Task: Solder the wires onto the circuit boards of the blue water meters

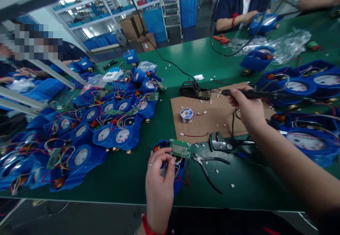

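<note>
My left hand (160, 174) is closed at the lower left edge of a green circuit board (180, 149) with a small display. Beneath the board lies a blue water meter (180, 182) with coloured wires, partly hidden by the hand. My right hand (248, 109) grips a soldering iron (225, 92) like a pen. Its tip points left, close to the black soldering iron stand (192, 90); whether they touch I cannot tell. A solder spool (186, 115) stands on the brown cardboard (220, 116) between the hands.
Cutting pliers (209, 167) and a wire stripper (223, 143) lie right of the board. Many blue meters (123, 135) crowd the left, with more meters (300, 135) at the right. Across the green table (186, 57), a co-worker (239, 8) holds a meter. A black cable (162, 56) crosses the table.
</note>
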The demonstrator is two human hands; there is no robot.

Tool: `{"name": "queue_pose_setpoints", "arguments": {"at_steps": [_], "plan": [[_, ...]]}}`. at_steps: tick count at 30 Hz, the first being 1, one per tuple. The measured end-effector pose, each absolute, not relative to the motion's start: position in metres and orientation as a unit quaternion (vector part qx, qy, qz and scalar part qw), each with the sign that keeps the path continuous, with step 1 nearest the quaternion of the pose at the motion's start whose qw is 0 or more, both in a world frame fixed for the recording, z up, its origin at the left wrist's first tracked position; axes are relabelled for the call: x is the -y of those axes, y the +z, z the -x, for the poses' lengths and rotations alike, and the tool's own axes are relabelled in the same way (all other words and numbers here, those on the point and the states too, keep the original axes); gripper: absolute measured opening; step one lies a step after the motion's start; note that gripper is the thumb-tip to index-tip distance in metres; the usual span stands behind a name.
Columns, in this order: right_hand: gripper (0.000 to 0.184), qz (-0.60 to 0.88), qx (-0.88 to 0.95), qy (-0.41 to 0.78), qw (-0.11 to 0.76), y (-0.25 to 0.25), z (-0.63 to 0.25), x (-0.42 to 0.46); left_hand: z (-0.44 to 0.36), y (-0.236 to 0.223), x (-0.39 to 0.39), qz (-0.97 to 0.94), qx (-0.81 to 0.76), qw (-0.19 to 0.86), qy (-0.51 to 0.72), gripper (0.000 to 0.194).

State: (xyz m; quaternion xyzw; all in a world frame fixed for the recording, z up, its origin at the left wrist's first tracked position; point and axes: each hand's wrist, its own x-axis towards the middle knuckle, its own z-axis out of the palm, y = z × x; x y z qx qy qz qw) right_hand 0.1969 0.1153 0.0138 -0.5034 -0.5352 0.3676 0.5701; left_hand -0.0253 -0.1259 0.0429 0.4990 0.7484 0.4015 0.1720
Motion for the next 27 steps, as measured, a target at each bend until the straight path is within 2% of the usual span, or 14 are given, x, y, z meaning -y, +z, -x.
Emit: {"name": "queue_pose_setpoints", "arguments": {"at_steps": [4, 9, 16, 22, 27], "plan": [[0.021, 0.524, 0.536, 0.387, 0.537, -0.021, -0.19, -0.153, 0.026, 0.043, 0.126, -0.495, -0.755, 0.18, 0.391, 0.014], [0.025, 0.513, 0.607, 0.347, 0.498, -0.045, -0.181, -0.162, 0.027, 0.042, 0.126, -0.499, -0.755, 0.181, 0.385, 0.015], [0.023, 0.479, 0.716, 0.294, 0.415, -0.027, -0.203, -0.149, 0.03, 0.043, 0.126, -0.498, -0.757, 0.185, 0.381, 0.017], [0.027, 0.457, 0.733, 0.283, 0.417, -0.021, -0.196, -0.164, 0.029, 0.044, 0.125, -0.504, -0.752, 0.182, 0.385, 0.015], [0.019, 0.401, 0.793, 0.298, 0.349, -0.022, -0.191, -0.164, 0.027, 0.044, 0.124, -0.51, -0.748, 0.188, 0.379, 0.013]]}}
